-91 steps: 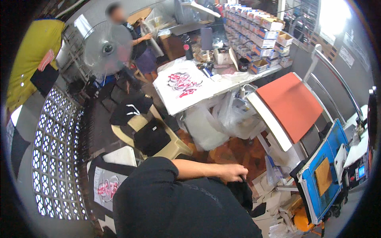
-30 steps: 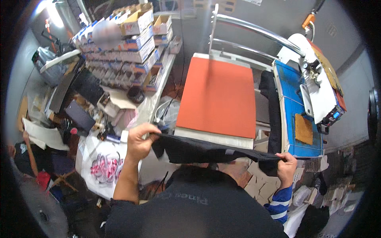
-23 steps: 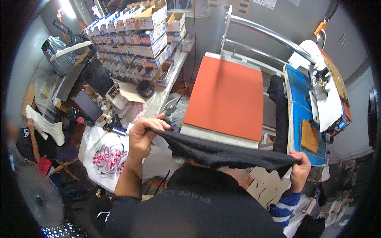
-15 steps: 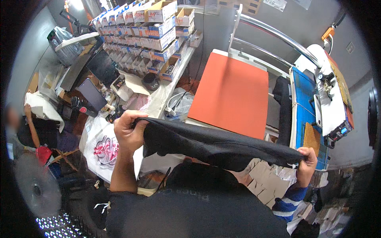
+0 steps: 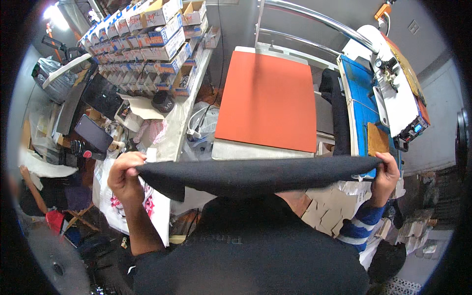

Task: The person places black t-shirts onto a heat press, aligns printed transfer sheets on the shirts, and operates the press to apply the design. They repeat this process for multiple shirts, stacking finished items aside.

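Observation:
A black cloth, likely a garment (image 5: 255, 176), is stretched almost level between my two hands in front of my chest. My left hand (image 5: 126, 173) pinches one end, thumb and fingers closed on the fabric. The other end is gripped by my right hand (image 5: 387, 173), whose forearm wears a blue and white striped sleeve. Just beyond the cloth lies the flat orange pad (image 5: 268, 101) of a press; the cloth hangs nearer to me than its front edge. Folds hide which part of the fabric each hand grips.
The press's blue upper platen and gauge unit (image 5: 361, 93) stand at the right, under a chrome tube frame (image 5: 319, 19). Stacked cardboard bins (image 5: 147, 46) fill a bench at the left. A printed white sheet (image 5: 158, 216) lies below my left hand. Another person's arm (image 5: 34, 189) shows far left.
The cloth has been pulled straighter and more level, its left end lower and right end higher. My hands are slightly farther apart. The whole view has shifted, with the surroundings sliding left and up.

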Tool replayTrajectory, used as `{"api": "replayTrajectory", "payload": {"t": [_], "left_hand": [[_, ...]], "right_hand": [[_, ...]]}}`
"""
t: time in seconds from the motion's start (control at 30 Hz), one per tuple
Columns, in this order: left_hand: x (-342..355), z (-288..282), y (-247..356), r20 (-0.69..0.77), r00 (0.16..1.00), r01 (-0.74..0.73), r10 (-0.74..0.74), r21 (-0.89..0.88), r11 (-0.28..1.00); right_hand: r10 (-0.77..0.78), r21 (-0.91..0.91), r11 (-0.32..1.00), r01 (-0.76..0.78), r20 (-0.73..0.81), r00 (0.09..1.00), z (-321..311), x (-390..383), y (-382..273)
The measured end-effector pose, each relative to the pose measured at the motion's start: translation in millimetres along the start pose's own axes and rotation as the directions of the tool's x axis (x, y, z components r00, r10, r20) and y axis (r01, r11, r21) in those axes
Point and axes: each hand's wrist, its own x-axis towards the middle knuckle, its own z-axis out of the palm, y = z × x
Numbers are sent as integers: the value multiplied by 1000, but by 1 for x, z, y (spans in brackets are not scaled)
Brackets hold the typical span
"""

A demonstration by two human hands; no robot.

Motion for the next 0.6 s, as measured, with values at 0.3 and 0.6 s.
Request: {"api": "replayTrajectory", "payload": {"t": [0.3,0.6], "left_hand": [[8,-7,-52,162,981,118,-105,-71,991],[79,24,-59,47,993,-117,109,225,967]], "right_hand": [[132,-88,987,-131,7,991,11,-43,12],[-144,-411,909,65,-165,976,8,40,-3]]}}
